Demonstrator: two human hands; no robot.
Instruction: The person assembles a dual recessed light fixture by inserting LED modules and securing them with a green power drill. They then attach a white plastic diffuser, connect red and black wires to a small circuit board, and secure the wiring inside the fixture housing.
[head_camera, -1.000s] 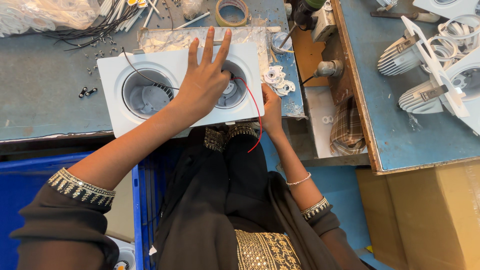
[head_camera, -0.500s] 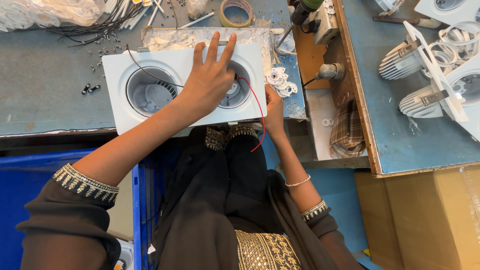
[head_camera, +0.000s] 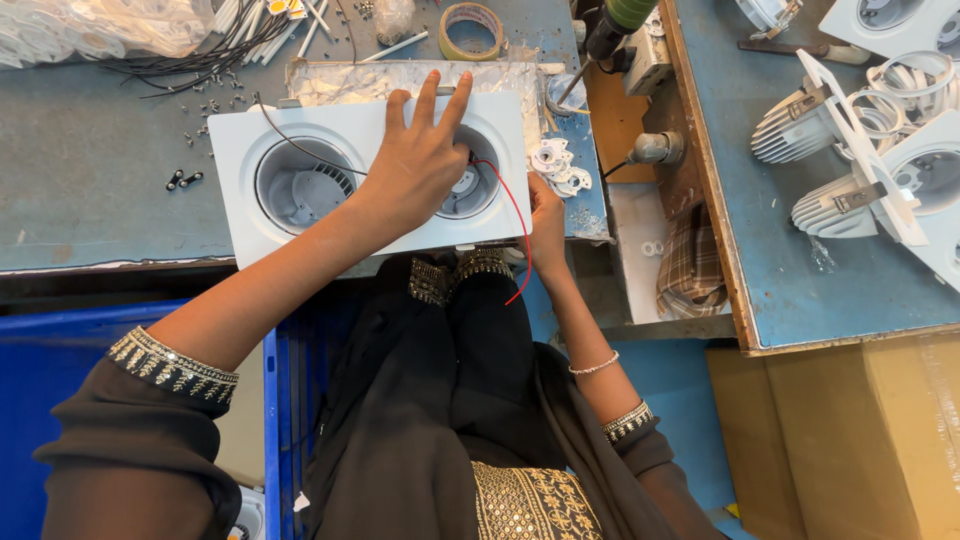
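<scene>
A white rectangular double downlight housing (head_camera: 240, 160) with two round openings lies at the front edge of the grey-blue workbench (head_camera: 90, 190). My left hand (head_camera: 420, 160) rests flat on it, fingers spread across the right opening (head_camera: 470, 190). My right hand (head_camera: 547, 225) grips the housing's right end from the side. A red wire (head_camera: 515, 215) loops out of the right opening and hangs down over my lap. A black wire (head_camera: 290, 140) runs across the left opening (head_camera: 298, 187).
Small white clips (head_camera: 557, 160) lie next to the housing. Behind it are a foil-like tray (head_camera: 330, 82), a tape roll (head_camera: 472, 28), loose screws, black cables and a plastic bag. To the right stands another bench with finned lamp bodies (head_camera: 800, 125). A blue crate (head_camera: 60, 350) sits below left.
The housing and both hands sit slightly lower and to the right in view; my left hand stays spread over the right opening. Otherwise nothing has visibly changed.
</scene>
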